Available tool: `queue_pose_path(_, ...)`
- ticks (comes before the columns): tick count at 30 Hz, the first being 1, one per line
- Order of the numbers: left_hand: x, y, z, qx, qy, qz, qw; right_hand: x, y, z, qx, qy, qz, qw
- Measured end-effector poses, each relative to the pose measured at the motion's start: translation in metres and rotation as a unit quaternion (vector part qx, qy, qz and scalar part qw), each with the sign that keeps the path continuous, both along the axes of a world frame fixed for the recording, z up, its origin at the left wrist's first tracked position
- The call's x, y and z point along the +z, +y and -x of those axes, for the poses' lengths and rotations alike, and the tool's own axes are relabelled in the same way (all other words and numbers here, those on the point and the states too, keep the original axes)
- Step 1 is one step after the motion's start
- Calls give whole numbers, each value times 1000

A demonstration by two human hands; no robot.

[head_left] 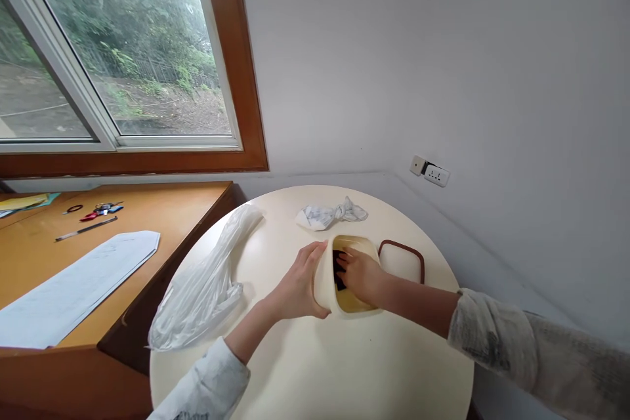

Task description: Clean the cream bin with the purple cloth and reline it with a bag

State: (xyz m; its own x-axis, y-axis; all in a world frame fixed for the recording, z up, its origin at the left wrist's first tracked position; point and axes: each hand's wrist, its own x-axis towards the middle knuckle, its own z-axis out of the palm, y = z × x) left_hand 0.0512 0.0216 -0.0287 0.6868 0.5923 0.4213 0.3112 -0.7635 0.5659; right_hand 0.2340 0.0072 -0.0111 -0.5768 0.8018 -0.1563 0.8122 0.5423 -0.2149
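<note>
A cream, square-mouthed plastic container (323, 279) is tilted with its opening toward the right, above the round table. My left hand (301, 282) grips it from the left side, thumb below and fingers on top. My right hand (363, 273) reaches inside through the mouth. Its fingers are on a flat black piece (338, 270) against the inner wall; what kind of thing this is cannot be made out. Just right of the container lies a lid (401, 262) with a brown-red rim, partly hidden by my right forearm.
On the round table (374, 367) lie a clear plastic bag (207, 289) at left and a crumpled, knotted white bag (332, 213) at the back. The wooden desk (177, 210) at left bears papers (88, 282), a pen (86, 228) and keys (102, 210). A wall socket (436, 175) is at right.
</note>
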Motion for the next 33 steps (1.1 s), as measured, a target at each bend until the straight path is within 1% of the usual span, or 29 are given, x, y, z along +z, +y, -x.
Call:
queue_pose_path(1,2,2,1,1,-4,6,1000,4,0,-5,5,-23,-13,1000)
queue_pose_path(3,4,5,4,4,-8,10,1000,14,-4,-13,1,-65,-80,995)
queue_pose_path(5,5,6,7,6,-8,10,1000,26,-13,-19,27,-133,-147,980)
queue_pose_path(6,5,6,7,5,-5,10,1000,32,-18,-21,42,-163,-169,971)
queue_pose_path(7,5,6,8,4,-2,10,1000,37,-23,-23,53,-179,-179,966)
queue_pose_path(8,5,6,8,4,0,12,1000,42,-28,-24,60,-178,-174,967)
queue_pose_path(10,5,5,7,4,6,16,1000,48,-35,-24,65,-150,-128,978)
queue_pose_path(11,5,4,6,3,10,16,1000,51,-37,-23,64,-132,-88,985)
queue_pose_path(13,5,2,5,-1,25,11,1000,54,-38,-21,34,-113,31,993)
queue_pose_path(15,4,-1,4,-6,40,2,999,55,-37,-17,-39,-81,160,983)
queue_pose_path(17,2,-3,5,-2,41,-4,999,53,-35,-12,-112,14,268,957)
queue_pose_path(19,-1,-4,8,3,29,-9,1000,49,-33,-4,-142,164,338,916)
queue_pose_path(20,-4,-5,9,5,21,-11,1000,46,-32,1,-157,240,366,885)
queue_pose_path(21,-6,-5,11,7,13,-12,1000,43,-32,7,-182,312,388,848)
queue_pose_path(22,-8,-5,12,9,4,-10,1000,40,-31,14,-217,380,407,802)
queue_pose_path(23,-10,-6,13,13,-6,-4,1000,37,-31,20,-254,445,425,746)
queue_pose_path(24,-12,-7,13,19,-17,2,1000,35,-31,26,-285,512,435,684)
queue_pose_path(25,-14,-8,14,25,-29,7,999,34,-31,32,-301,581,433,620)
queue_pose_path(26,-16,-9,14,31,-39,9,999,34,-31,37,-301,647,419,562)
queue_pose_path(27,-17,-11,13,35,-45,7,998,34,-30,40,-291,703,399,512)
queue_pose_path(28,-19,-13,13,37,-48,0,998,35,-30,43,-281,746,377,472)
queue_pose_path(29,-20,-15,12,37,-48,-9,998,35,-31,45,-274,776,356,443)
queue_pose_path(30,-20,-17,11,37,-48,-17,998,35,-31,46,-273,792,343,425)
queue_pose_path(31,-20,-19,10,37,-49,-24,998,35,-31,46,-272,797,337,420)
queue_pose_path(32,-20,-20,10,35,-50,-31,998,33,-32,46,-268,795,335,430)
queue_pose_path(33,-20,-22,9,33,-51,-37,997,30,-32,46,-259,783,340,453)
